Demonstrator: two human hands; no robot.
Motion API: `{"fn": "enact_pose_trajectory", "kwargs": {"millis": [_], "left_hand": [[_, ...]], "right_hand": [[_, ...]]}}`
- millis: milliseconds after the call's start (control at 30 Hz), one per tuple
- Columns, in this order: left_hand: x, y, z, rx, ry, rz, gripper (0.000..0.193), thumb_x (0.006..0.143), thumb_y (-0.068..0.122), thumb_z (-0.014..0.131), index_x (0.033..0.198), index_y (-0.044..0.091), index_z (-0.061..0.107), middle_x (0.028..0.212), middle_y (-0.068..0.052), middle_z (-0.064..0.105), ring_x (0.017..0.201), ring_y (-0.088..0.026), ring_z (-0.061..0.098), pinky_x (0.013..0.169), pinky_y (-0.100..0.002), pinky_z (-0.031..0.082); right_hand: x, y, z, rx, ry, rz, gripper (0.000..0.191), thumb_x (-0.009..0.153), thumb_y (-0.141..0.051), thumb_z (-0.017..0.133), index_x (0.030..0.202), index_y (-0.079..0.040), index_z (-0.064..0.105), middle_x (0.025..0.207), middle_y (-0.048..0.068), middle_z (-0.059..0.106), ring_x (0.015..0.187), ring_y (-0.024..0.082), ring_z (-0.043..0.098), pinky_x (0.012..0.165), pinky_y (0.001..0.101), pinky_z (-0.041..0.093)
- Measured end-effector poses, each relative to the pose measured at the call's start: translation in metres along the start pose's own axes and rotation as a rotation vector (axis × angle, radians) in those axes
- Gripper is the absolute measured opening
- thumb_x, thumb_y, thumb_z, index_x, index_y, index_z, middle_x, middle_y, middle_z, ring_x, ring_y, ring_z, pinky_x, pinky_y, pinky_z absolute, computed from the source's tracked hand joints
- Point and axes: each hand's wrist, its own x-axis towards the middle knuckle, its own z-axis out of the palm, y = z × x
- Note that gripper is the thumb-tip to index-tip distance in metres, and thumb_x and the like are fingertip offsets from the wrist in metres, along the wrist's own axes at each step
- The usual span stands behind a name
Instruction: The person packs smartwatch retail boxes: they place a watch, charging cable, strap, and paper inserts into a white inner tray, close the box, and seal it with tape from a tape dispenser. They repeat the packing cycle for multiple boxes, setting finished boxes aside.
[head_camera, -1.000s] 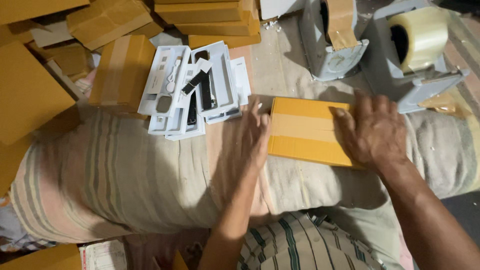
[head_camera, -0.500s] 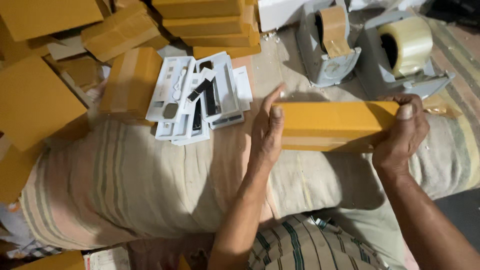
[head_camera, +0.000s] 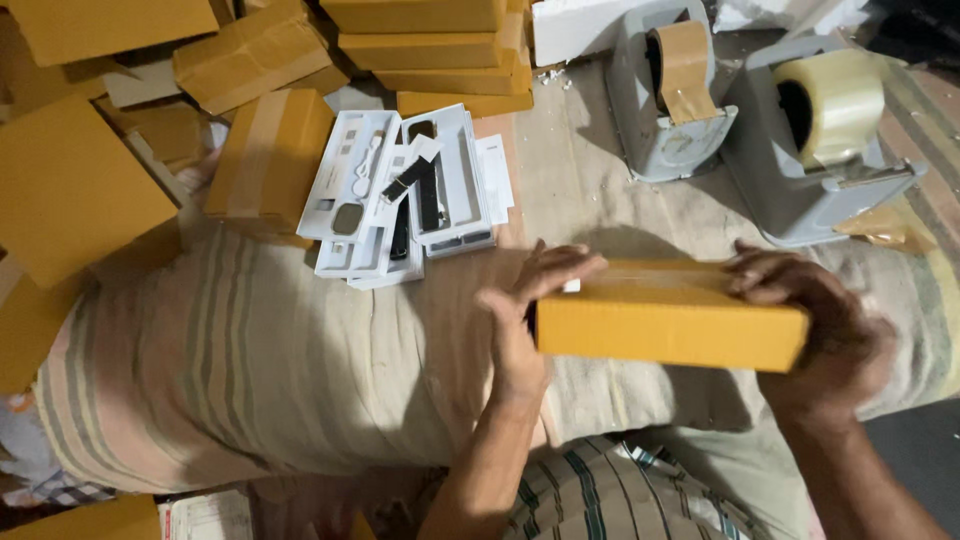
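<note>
I hold a flat yellow cardboard box (head_camera: 668, 318) tilted up on its long edge above a striped cloth-covered cushion (head_camera: 250, 380). My left hand (head_camera: 525, 310) grips the box's left end, fingers over its top. At the right end my right hand (head_camera: 820, 320) clasps the box, slightly blurred. Left of the box lie white plastic trays (head_camera: 400, 195) with dark watch-like parts in them.
Two grey tape dispensers stand at the back right, one with brown tape (head_camera: 672, 95), one with clear tape (head_camera: 825, 135). Several yellow boxes (head_camera: 430, 45) are stacked at the back and piled at the left (head_camera: 70, 185). White foam (head_camera: 575, 25) lies behind.
The box lay flat under both palms a second ago; it has been lifted, turned onto its edge and brought toward me.
</note>
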Motion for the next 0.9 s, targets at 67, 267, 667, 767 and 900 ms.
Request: {"fn": "enact_pose_trajectory", "kwargs": {"millis": [67, 267, 667, 767, 900], "left_hand": [[0.002, 0.002, -0.004, 0.104, -0.069, 0.128, 0.102, 0.106, 0.079, 0.003, 0.126, 0.007, 0.072, 0.141, -0.009, 0.063, 0.148, -0.018, 0.041, 0.133, -0.041, 0.022], [0.013, -0.008, -0.023, 0.214, -0.002, -0.001, 0.096, 0.102, 0.078, 0.012, 0.167, 0.010, 0.028, 0.177, -0.009, 0.026, 0.168, -0.024, 0.016, 0.139, -0.046, 0.007], [-0.027, -0.063, -0.029, 0.118, 0.205, -0.010, 0.098, 0.100, 0.081, 0.018, 0.169, 0.013, 0.005, 0.175, -0.018, 0.022, 0.161, -0.032, 0.026, 0.120, -0.044, 0.023], [-0.027, -0.063, -0.033, 0.151, 0.252, -0.031, 0.102, 0.096, 0.083, 0.016, 0.168, 0.012, 0.005, 0.173, -0.019, 0.022, 0.158, -0.033, 0.030, 0.103, -0.043, 0.031], [-0.030, -0.066, -0.035, 0.095, 0.328, -0.046, 0.103, 0.098, 0.081, 0.017, 0.170, 0.010, 0.007, 0.173, -0.023, 0.026, 0.160, -0.036, 0.027, 0.131, -0.047, 0.018]], "right_hand": [[0.009, -0.005, -0.008, -0.131, -0.091, -0.008, 0.060, 0.115, -0.051, 0.036, 0.099, 0.000, 0.065, 0.113, 0.014, 0.062, 0.124, 0.029, 0.052, 0.130, 0.0454, 0.030], [0.033, 0.006, -0.023, -1.206, -0.529, 0.114, 0.079, 0.104, -0.048, 0.032, 0.154, 0.013, 0.040, 0.162, 0.034, 0.032, 0.151, 0.052, 0.019, 0.117, 0.0613, 0.015], [0.036, 0.079, 0.090, -1.774, -0.754, 0.184, 0.088, 0.099, -0.062, 0.021, 0.153, 0.007, 0.023, 0.162, 0.028, 0.015, 0.153, 0.041, 0.006, 0.121, 0.0512, -0.001], [0.040, 0.098, 0.134, -1.674, -0.800, -0.017, 0.082, 0.100, -0.054, 0.024, 0.156, 0.005, 0.023, 0.163, 0.031, 0.016, 0.153, 0.048, 0.007, 0.121, 0.0595, 0.001], [0.052, 0.104, 0.149, -1.691, -0.828, 0.061, 0.078, 0.103, -0.051, 0.027, 0.156, 0.005, 0.024, 0.165, 0.026, 0.020, 0.154, 0.042, 0.010, 0.122, 0.0552, 0.005]]}}
